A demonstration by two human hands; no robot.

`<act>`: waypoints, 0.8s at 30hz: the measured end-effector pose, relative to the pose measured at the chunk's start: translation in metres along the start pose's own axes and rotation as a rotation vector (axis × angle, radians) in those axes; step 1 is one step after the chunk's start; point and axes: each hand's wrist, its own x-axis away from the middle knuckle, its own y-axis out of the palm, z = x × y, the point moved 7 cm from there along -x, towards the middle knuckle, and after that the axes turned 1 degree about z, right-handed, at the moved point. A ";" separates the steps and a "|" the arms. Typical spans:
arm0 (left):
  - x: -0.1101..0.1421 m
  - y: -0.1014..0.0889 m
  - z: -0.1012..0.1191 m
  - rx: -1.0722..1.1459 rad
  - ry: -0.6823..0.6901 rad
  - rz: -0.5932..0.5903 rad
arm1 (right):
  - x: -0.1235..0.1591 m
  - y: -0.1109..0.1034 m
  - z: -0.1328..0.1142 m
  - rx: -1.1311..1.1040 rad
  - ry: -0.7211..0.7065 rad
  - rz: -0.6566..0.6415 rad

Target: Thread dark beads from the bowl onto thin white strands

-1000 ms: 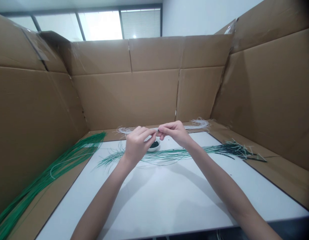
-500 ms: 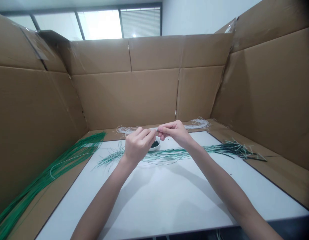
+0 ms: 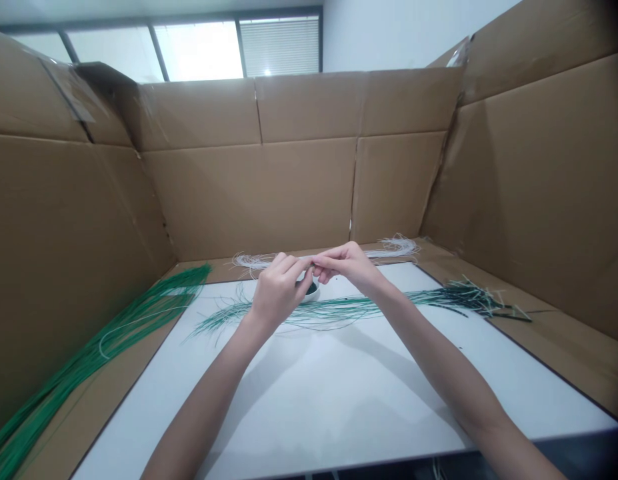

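My left hand (image 3: 280, 285) and my right hand (image 3: 347, 265) meet fingertip to fingertip above a small white bowl (image 3: 313, 295) with dark green bits in it. Both are pinched closed. Whatever sits between the fingertips is too small and too covered to name. Below the hands, a bundle of thin green wires (image 3: 339, 310) lies across the white board (image 3: 309, 400). Its right end carries many dark green and pale strips (image 3: 469, 299). Behind the hands runs a bundle of white wires (image 3: 396, 248), partly hidden by them.
A thick bundle of long green wires (image 3: 113, 333) lies along the left side, with one white strand looped on it. Tall cardboard walls (image 3: 299, 193) enclose the left, back and right. Dark specks dot the board, and its front edge shows at the bottom.
My left fingers have shifted, with the index finger straighter and the thumb lower. The fingertips of both hands have drawn closer together.
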 end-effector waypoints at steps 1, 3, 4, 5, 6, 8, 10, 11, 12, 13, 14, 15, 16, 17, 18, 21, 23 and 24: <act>0.000 0.001 -0.001 0.026 -0.012 -0.005 | 0.000 0.000 0.000 0.006 0.003 -0.003; 0.000 0.002 -0.002 0.070 -0.026 0.002 | 0.000 0.000 0.001 0.013 0.007 0.005; 0.001 0.002 -0.002 0.086 -0.027 0.009 | 0.000 -0.001 0.001 0.009 0.008 0.014; 0.001 0.002 -0.002 0.099 -0.025 0.017 | -0.001 -0.003 0.002 0.000 0.010 0.024; 0.001 0.001 -0.002 0.108 -0.021 0.031 | -0.001 -0.004 0.003 -0.011 0.012 0.033; 0.001 -0.001 -0.003 0.113 -0.023 0.069 | -0.002 -0.007 0.005 -0.039 0.016 0.049; 0.001 -0.003 -0.005 0.099 -0.032 0.101 | -0.003 -0.009 0.007 -0.065 0.024 0.059; 0.001 -0.003 -0.006 0.090 -0.037 0.105 | -0.004 -0.009 0.007 -0.077 0.028 0.061; 0.001 -0.003 -0.006 0.083 -0.040 0.103 | -0.004 -0.010 0.007 -0.088 0.030 0.063; 0.001 -0.003 -0.007 0.078 -0.039 0.098 | -0.004 -0.010 0.008 -0.097 0.031 0.064; 0.001 -0.002 -0.007 0.078 -0.037 0.091 | -0.004 -0.010 0.008 -0.102 0.031 0.064; 0.001 -0.002 -0.007 0.079 -0.033 0.085 | -0.004 -0.009 0.007 -0.105 0.030 0.065; 0.001 -0.001 -0.007 0.079 -0.032 0.079 | -0.004 -0.009 0.007 -0.108 0.028 0.068; 0.001 -0.001 -0.008 0.077 -0.031 0.073 | -0.004 -0.009 0.007 -0.108 0.027 0.073; 0.001 0.000 -0.008 0.072 -0.032 0.065 | -0.003 -0.008 0.007 -0.108 0.026 0.079; 0.002 0.001 -0.008 0.013 -0.029 0.058 | -0.002 -0.007 0.007 -0.100 0.034 0.103; 0.003 0.002 -0.005 -0.061 0.002 0.069 | -0.002 -0.007 0.007 -0.087 0.040 0.123; 0.004 0.002 -0.004 -0.095 0.020 0.074 | -0.002 -0.007 0.007 -0.081 0.040 0.134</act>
